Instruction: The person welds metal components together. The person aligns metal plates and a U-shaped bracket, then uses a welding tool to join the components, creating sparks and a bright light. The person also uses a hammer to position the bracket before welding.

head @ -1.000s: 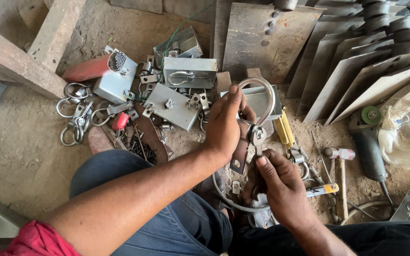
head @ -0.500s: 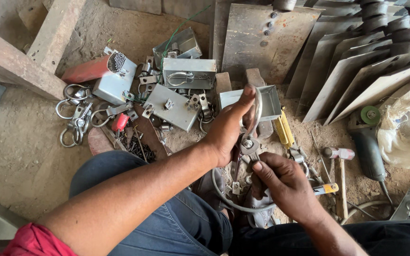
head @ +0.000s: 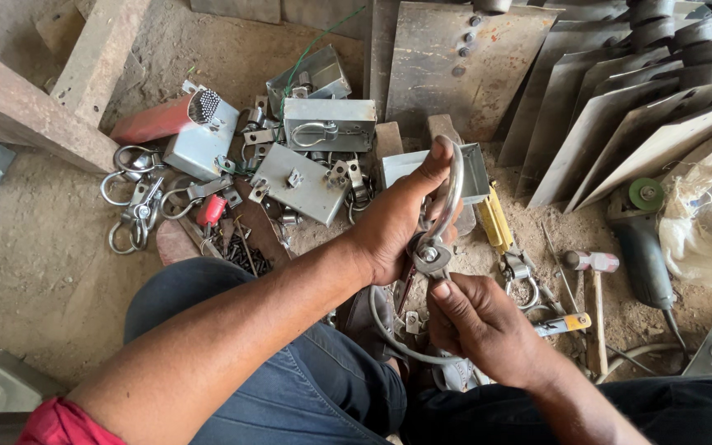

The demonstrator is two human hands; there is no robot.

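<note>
A: Where is the metal ring clamp (head: 447,202)?
B: In the middle, above the lap. The left hand (head: 393,222) has its grip closed around it.
A: And the right hand (head: 475,321)?
B: Its fingers pinch the clamp's bolt (head: 430,254).

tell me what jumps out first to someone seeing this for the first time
At centre, the left hand grips a curved metal ring while the right hand pinches the small fitting at its base. Behind them, grey metal boxes and loose ring clamps litter the sandy ground. To the right, metal blades lean in a row above an angle grinder.
</note>
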